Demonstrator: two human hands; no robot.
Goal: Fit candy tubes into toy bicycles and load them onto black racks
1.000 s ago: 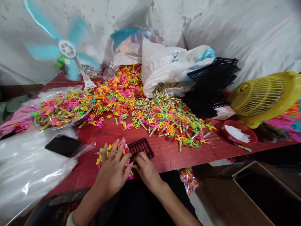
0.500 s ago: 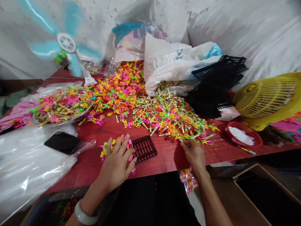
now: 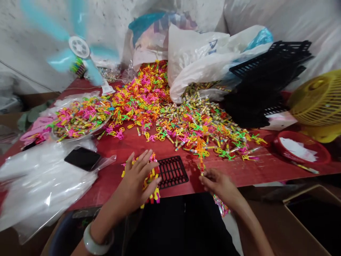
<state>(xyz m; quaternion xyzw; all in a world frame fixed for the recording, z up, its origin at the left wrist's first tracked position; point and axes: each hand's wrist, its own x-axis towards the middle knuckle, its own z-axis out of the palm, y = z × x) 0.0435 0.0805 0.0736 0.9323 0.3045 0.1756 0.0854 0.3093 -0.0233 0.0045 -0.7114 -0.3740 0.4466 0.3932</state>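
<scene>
- vs half a sec ago: right hand [image 3: 218, 183] has come back a bit from the pile toward the near table edge, w/ an orange piece [image 3: 201, 165] now standing out at its fingertips. Left hand [image 3: 137, 177] is in abt the same spot; whole view has swung some too
- R fingers: thumb + index pinched on the piece's lower end, lower centre-right of frame. Top end overlaps the pile's near edge, so can't tell if it's fully lifted
- L fingers: spread, not gripping anything afaict, over bright pieces [image 3: 153, 185] lower centre. Can't tell how hard it's pressing, if at all
- progress: black tray [image 3: 174, 172] looks part done imo. Pieces bunched at its left end, slots bare on the right
- left to do: prob those bare slots. Plenty of stock tho, loose pile [image 3: 194, 110] mid-frame is huge
- room: strip of red tabletop [image 3: 193, 176] btwn tray and R hand, nothing in the way there
- edges: tray's just by the near table edge, some pieces poke past it, so could drop imo. Phone [image 3: 83, 158] + plastic bags [image 3: 48, 170] crowd the left side of frame
</scene>
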